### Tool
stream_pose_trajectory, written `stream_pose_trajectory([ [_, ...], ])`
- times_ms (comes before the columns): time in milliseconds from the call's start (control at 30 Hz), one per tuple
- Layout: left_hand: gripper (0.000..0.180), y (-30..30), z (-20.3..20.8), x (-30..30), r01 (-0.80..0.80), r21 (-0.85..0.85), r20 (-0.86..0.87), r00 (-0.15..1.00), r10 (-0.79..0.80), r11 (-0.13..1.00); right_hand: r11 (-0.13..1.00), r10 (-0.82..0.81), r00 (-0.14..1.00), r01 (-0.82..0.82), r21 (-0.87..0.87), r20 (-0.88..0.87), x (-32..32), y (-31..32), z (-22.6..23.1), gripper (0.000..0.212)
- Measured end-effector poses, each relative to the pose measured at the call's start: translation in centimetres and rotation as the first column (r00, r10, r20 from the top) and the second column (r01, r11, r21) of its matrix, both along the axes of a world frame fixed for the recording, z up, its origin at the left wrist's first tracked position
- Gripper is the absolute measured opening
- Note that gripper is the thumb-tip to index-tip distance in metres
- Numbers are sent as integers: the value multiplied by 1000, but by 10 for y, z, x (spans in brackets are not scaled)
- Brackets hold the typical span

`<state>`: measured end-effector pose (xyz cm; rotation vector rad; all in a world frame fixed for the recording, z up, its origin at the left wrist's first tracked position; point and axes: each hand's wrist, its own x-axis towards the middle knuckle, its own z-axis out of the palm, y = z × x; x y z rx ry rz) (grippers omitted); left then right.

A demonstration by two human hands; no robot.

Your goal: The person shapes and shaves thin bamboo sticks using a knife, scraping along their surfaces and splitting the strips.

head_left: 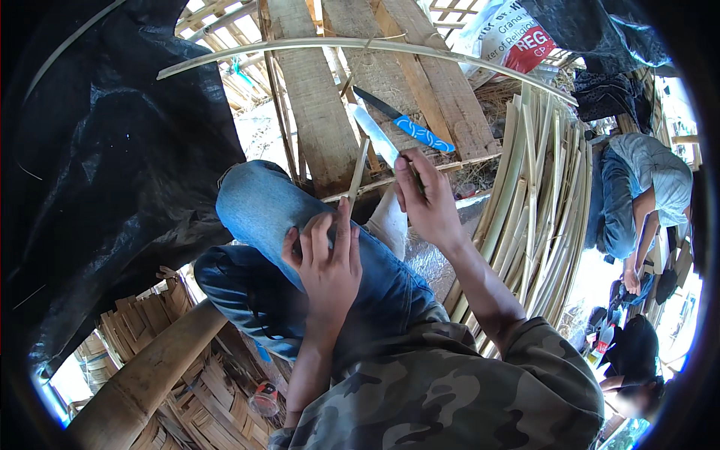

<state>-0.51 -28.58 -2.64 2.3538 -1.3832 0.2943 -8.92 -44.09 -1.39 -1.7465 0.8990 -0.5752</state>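
My right hand (430, 196) is closed round a knife, its bright blade (373, 133) pointing up and left over the planks. Most of the handle is hidden by my fingers. Above my jeans, my left hand (328, 251) pinches a short, thin bamboo strip (360, 166) between its fingers; the strip stands almost upright, left of the blade. The gap between strip and blade is small, and they look apart. Beyond the blade, a second knife with a blue patterned handle (424, 133) and a dark blade lies on the wooden planks (394, 82).
A long bamboo strip (367, 44) crosses the planks at the far side. Many split bamboo strips (532, 202) are stacked at my right. Black plastic sheeting (112, 165) covers the left, above a thick bamboo pole (150, 371). Another person (649, 180) bends over at far right.
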Motion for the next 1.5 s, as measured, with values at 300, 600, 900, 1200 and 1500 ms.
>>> stream_pose_trajectory([
  [300,49,5,4,3,48,-38,-164,985,-54,998,996,-40,998,35,-87,-58,15,-5,4,31],
  [600,35,2,3,2,-1,-11,-194,981,-1,1000,984,-12,1000,13,-180,9,30,-14,5,39],
  [900,23,0,-3,3,-24,-44,-124,992,19,999,935,28,993,-66,-347,-113,42,-16,1,42],
  [1200,24,-3,-6,3,-38,-20,-90,995,36,999,921,45,983,-110,-374,-179,36,5,-9,39],
  [1500,26,-6,-7,1,-56,-16,-68,996,55,998,885,-42,995,-7,-466,-95,50,-5,-28,34],
])
